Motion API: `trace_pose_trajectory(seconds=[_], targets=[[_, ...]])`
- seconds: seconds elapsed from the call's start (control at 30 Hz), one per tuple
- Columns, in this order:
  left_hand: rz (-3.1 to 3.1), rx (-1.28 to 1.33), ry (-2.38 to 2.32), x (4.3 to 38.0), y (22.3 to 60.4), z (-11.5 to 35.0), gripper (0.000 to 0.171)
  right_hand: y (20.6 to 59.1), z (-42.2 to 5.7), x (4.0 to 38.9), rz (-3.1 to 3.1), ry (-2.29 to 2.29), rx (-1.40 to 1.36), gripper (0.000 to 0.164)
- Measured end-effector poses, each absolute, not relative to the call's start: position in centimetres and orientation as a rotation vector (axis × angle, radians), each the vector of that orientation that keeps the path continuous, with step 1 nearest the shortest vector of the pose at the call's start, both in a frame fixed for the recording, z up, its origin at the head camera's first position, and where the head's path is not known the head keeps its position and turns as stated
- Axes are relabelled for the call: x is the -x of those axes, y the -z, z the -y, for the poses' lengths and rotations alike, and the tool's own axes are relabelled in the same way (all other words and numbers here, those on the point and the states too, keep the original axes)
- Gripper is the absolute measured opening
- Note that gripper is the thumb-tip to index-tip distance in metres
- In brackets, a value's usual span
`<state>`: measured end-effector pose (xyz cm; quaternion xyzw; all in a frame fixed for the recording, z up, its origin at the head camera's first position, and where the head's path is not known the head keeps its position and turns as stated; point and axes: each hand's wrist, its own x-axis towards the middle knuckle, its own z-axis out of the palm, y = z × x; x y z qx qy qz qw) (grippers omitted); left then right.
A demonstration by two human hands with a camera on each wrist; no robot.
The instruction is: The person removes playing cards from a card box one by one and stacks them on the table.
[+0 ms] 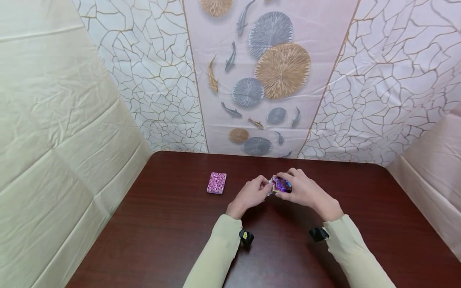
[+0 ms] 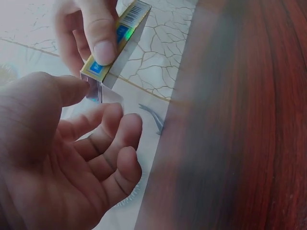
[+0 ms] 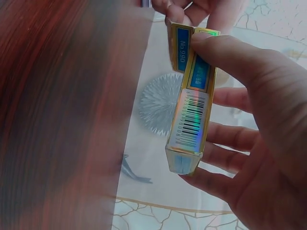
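Note:
My right hand (image 1: pixel 306 191) grips a shiny purple card box (image 1: pixel 281 185) with gold edges, holding it above the table. Its thumb presses on the narrow side, and the fingers support the other side. A barcode label (image 3: pixel 191 120) shows on that side in the right wrist view. At the box's open end, my left hand (image 1: pixel 251 193) pinches the flap (image 2: pixel 113 99) between thumb and forefinger; its other fingers are loosely bent. A pink-and-white patterned deck of cards (image 1: pixel 217 183) lies on the table, left of both hands.
The dark brown wooden table (image 1: pixel 165 236) spreads under both arms. Behind its far edge hangs a cloth (image 1: pixel 169 80) printed with gold cracks, fish and round shapes. Pale fabric (image 1: pixel 65 160) hangs along the left side.

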<state>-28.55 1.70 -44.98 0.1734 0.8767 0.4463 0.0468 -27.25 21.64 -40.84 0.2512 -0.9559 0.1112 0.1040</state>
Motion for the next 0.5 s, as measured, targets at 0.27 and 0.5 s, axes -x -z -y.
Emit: trace_pose_trajectory(seconds=[0.27,0.5], targets=[[-2.604,-0.493,-1.434,28.4,44.6,-1.4,0.021,40.8,-20.9,26.9,2.781,-0.343,-0.759,0.059],[-2.471,-0.434,-1.548,28.5,44.7,-1.1,0.02,40.7,-20.4,26.5,2.729,-0.348,-0.777,0.058]])
